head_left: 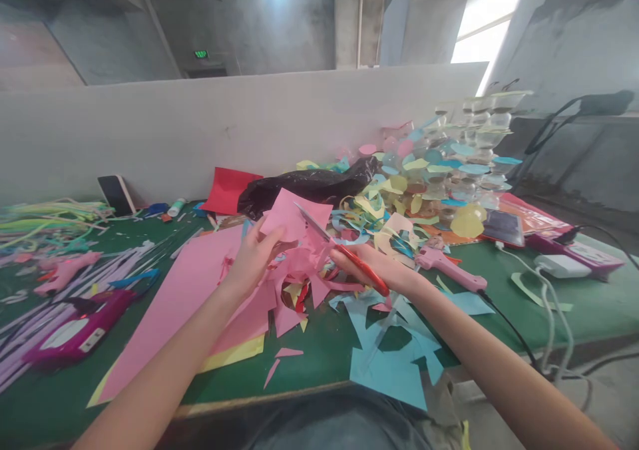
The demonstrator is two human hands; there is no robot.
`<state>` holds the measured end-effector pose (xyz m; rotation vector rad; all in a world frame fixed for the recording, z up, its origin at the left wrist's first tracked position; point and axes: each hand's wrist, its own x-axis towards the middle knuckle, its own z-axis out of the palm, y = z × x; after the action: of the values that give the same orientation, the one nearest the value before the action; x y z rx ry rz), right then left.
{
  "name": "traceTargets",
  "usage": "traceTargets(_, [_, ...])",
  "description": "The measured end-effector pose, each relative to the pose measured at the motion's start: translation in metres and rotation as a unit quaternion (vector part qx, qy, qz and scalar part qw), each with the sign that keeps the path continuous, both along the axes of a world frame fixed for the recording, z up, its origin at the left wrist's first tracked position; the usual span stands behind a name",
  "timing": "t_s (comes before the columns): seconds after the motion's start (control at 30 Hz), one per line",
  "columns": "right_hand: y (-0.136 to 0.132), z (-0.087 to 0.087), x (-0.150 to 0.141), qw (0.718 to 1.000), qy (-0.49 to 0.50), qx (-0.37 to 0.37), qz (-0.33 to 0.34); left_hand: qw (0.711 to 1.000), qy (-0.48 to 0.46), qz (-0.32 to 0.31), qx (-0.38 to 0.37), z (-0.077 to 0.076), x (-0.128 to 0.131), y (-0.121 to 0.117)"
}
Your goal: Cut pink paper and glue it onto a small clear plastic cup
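Note:
My left hand (pixel 251 261) grips a piece of pink paper (pixel 284 214) by its left side, held up over the table. In my right hand (pixel 368 268) are scissors with red handles (pixel 364 270); their metal blades point up and left, against the held paper. Pink scraps (pixel 294 270) with cut-out gaps lie heaped just below both hands. To the left, large pink sheets (pixel 194 290) rest over yellow paper (pixel 234 353). Cut blue paper (pixel 389 373) lies under my right forearm, reaching the front edge.
Pink glue guns (pixel 452 268) lie at right and left. A black plastic bag (pixel 309 187) and red paper (pixel 229 189) sit behind the hands. Stacked clear cups (pixel 492 130) stand at the back right. White cables (pixel 549 303) hang over the right edge. A phone (pixel 116 195) leans against the wall.

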<state>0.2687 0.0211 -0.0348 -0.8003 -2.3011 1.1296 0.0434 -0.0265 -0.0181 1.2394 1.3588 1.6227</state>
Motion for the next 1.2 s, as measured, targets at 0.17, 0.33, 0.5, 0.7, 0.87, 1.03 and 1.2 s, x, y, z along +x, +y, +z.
traceTargets(0.17, [-0.003,0.005,-0.002,1.000,-0.016,0.005,-0.007,0.997,0.070,0.003,-0.024,-0.005,-0.004,0.001])
traceTargets(0.33, [-0.005,0.007,-0.004,1.000,-0.022,-0.008,-0.021,0.996,0.089,0.012,-0.018,-0.007,-0.004,0.002])
traceTargets(0.5, [-0.001,0.000,-0.007,0.997,-0.038,-0.027,-0.055,0.995,0.096,0.017,-0.026,-0.007,-0.002,0.001])
traceTargets(0.7, [-0.001,-0.002,-0.004,0.999,-0.023,-0.028,-0.018,0.994,0.102,0.022,-0.010,-0.010,-0.008,0.003])
traceTargets(0.87, [-0.002,0.000,-0.003,0.999,0.006,-0.028,0.013,0.987,0.158,0.007,-0.019,-0.009,-0.009,0.002])
traceTargets(1.03, [0.001,-0.001,-0.003,0.998,-0.013,-0.057,-0.011,0.983,0.179,0.011,-0.029,-0.005,-0.006,0.000])
traceTargets(1.2, [0.004,-0.005,-0.004,0.998,-0.023,-0.035,-0.054,0.988,0.152,0.011,-0.007,-0.005,-0.007,0.002])
